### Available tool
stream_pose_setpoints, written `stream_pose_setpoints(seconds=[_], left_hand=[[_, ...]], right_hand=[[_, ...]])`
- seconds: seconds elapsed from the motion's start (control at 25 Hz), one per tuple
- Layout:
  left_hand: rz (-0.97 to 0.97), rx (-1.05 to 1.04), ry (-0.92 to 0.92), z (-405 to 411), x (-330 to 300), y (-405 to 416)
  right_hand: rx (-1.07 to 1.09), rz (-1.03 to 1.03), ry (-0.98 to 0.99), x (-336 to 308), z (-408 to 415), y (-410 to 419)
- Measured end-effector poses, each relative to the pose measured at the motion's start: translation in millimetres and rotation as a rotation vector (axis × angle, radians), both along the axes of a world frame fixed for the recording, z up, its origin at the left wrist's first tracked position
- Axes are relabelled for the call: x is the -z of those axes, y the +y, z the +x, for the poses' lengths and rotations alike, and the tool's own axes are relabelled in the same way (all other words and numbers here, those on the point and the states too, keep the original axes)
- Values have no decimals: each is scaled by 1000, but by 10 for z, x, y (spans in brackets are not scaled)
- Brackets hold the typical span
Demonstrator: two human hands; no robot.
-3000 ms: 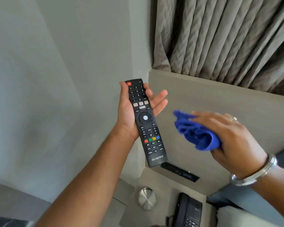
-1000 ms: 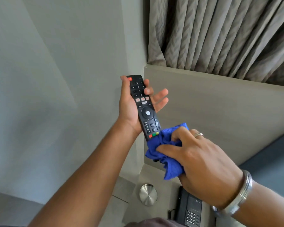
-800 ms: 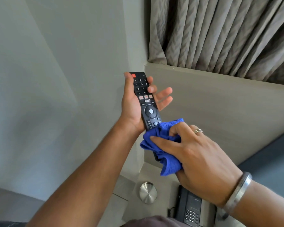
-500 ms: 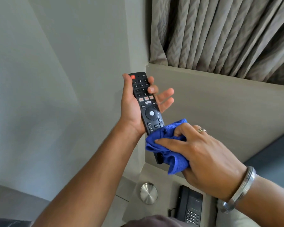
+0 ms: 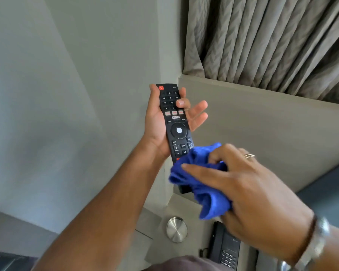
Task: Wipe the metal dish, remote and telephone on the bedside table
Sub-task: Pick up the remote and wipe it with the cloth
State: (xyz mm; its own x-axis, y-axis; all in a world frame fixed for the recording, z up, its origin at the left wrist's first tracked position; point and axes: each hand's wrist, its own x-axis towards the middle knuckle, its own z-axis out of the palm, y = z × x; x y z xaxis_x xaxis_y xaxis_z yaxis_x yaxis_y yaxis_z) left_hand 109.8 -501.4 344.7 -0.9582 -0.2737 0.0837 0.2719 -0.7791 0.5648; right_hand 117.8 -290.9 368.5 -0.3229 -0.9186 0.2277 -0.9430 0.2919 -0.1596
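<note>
My left hand [image 5: 157,122] holds a black remote [image 5: 173,122] upright in front of me, buttons facing me, thumb along its left edge. My right hand [image 5: 249,194] grips a bunched blue cloth [image 5: 200,178] and presses it over the remote's lower end, which is hidden under the cloth. Below, on the bedside table [image 5: 157,249], a round brushed-metal dish [image 5: 176,229] stands to the left of a black telephone [image 5: 226,249], whose right part is hidden by my right wrist.
A grey headboard panel [image 5: 262,130] rises behind the table, with pleated curtains [image 5: 262,40] above it. A plain grey wall [image 5: 67,94] fills the left. A dark bed surface [image 5: 329,192] lies at the right edge.
My right hand brought the blue cloth from beside the remote onto its lower half and has been rubbing it there; in the last half second the cloth slid slightly down the remote.
</note>
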Motion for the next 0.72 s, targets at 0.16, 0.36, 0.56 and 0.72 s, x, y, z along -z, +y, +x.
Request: stream_pose_setpoints(seconds=[0.16, 0.36, 0.56, 0.72], left_hand=[[-53, -20, 30, -13, -20, 36], [54, 38, 29, 87, 26, -49], [-4, 8, -24, 73, 43, -12], [-119, 31, -39, 15, 23, 137]], right_hand=[[35, 42, 34, 162, 29, -73], [242, 146, 14, 234, -238, 153], [164, -93, 23, 76, -74, 96], [142, -34, 133, -64, 30, -338]])
